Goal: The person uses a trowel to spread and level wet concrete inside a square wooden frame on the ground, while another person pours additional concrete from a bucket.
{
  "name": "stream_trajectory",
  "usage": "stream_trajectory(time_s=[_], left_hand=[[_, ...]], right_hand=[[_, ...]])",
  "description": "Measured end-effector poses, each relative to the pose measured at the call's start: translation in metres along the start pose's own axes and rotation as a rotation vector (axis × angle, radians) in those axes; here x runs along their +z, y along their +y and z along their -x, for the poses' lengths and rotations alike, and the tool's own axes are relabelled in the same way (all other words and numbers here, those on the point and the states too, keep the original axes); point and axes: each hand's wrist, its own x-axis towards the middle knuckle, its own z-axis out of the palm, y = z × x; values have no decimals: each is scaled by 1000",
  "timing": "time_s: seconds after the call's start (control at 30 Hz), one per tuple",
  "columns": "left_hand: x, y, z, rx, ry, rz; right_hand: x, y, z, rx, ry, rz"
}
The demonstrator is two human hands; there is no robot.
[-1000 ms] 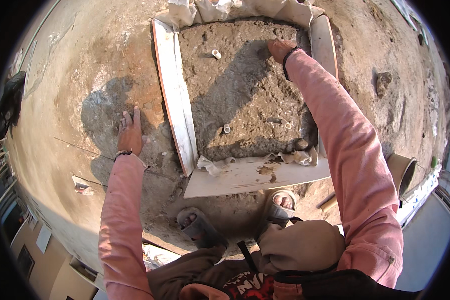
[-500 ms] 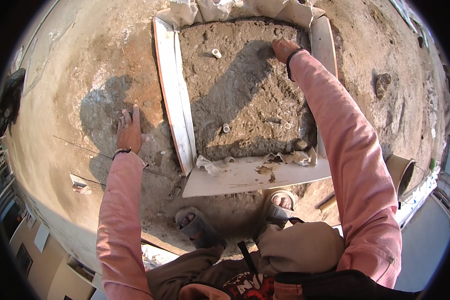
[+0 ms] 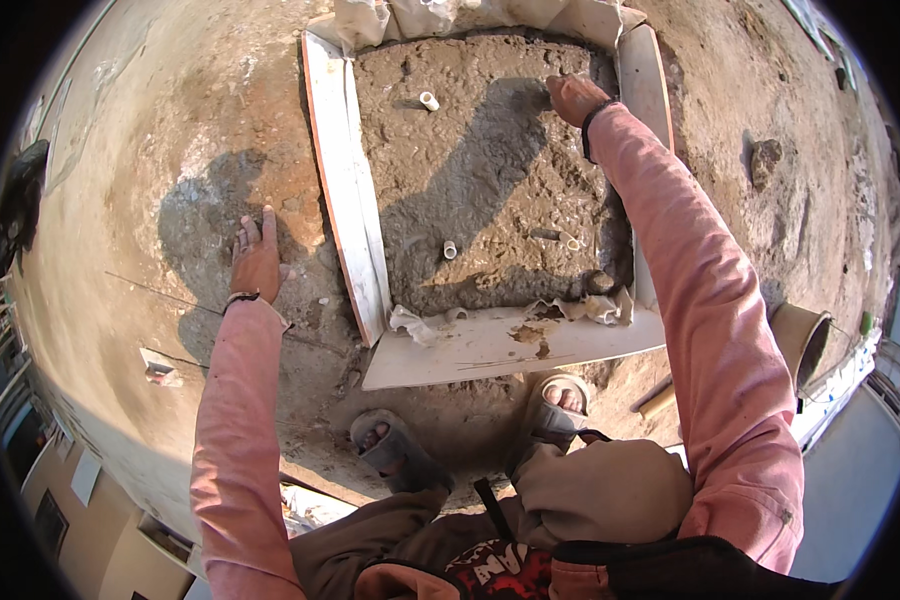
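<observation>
Wet grey-brown concrete (image 3: 490,180) with a rough surface fills a four-sided form of white boards (image 3: 352,190). My right hand (image 3: 576,98) is closed low over the concrete near the far right corner. Its fingers curl downward and hide whatever they grip. My left hand (image 3: 257,258) lies on the dirt floor outside the left board, fingers stretched out, holding nothing. Short white pipe pieces stick up from the concrete: one pipe (image 3: 429,101) at the far left, another pipe (image 3: 450,249) at the near left, and a third pipe (image 3: 573,243) at the near right.
Crumpled pale sheeting (image 3: 570,308) lines the near edge, beside the flat white front board (image 3: 510,352). My sandalled feet (image 3: 395,450) stand just before it. To the right are a stone (image 3: 765,163) and a round tan container (image 3: 799,345). A thin rod (image 3: 160,292) lies at left.
My right hand has turned slightly and shifted a little near the same corner, fingers still curled. My left hand stays flat on the ground. The view has moved slightly.
</observation>
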Motion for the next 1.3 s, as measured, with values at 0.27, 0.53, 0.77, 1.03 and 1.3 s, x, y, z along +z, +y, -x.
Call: stream_trajectory(time_s=[0.27, 0.53, 0.77, 1.03, 1.3], left_hand=[[4, 3, -7, 12, -34, -21], [11, 1, -14, 44, 17, -71], [-10, 13, -10, -33, -172, -77], [-93, 7, -18, 52, -244, -196], [-164, 46, -34, 264, 150, 1201]], right_hand=[[-1, 7, -4, 21, -12, -21], [-68, 36, 80, 94, 221, -195], [-185, -3, 210, 91, 186, -428], [-294, -190, 373, -639, -80, -492], [-269, -303, 401, -743, -297, -642]])
